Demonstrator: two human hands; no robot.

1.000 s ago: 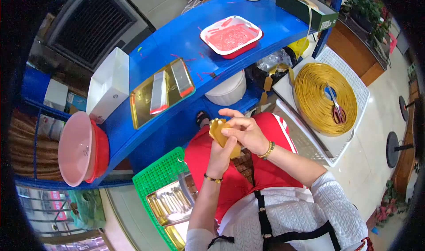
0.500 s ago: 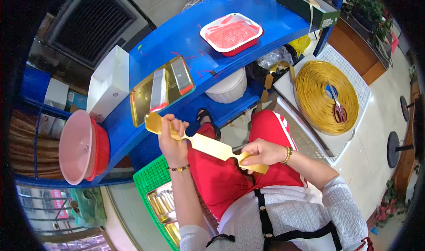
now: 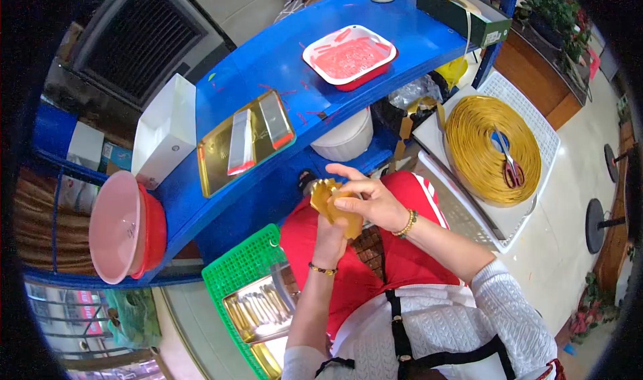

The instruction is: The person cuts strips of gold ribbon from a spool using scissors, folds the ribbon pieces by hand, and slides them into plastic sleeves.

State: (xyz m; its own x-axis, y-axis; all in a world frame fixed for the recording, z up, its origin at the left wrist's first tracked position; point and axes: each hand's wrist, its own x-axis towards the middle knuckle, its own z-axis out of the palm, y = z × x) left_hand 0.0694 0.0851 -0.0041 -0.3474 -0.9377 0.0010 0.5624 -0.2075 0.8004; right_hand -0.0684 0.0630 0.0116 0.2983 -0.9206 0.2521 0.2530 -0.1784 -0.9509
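Observation:
A gold, shiny shaped strip (image 3: 323,200) is bunched up between my hands, above my lap. My left hand (image 3: 329,241) grips it from below with its fingers wrapped around. From the right, my right hand (image 3: 376,204) pinches the strip with thumb and fingers while its index finger sticks out. Parts of the strip are hidden behind the fingers. On the table, a gold tray (image 3: 214,154) holds two silvery-white strips with red ends (image 3: 239,143). By my left forearm, a green basket (image 3: 244,254) carries a gold tray of slim, pale-tipped pieces (image 3: 261,310).
The blue table (image 3: 268,52) bears a white-and-red basin (image 3: 351,82) with pink contents. To the right, a gold coil (image 3: 469,149) with scissors (image 3: 512,172) lies over a white crate (image 3: 546,132). A white box (image 3: 164,129) and pink basin (image 3: 115,229) are at left.
The strip was stretched out between both hands and is now bunched together. My left hand moved right and my right hand moved left and up, so they meet.

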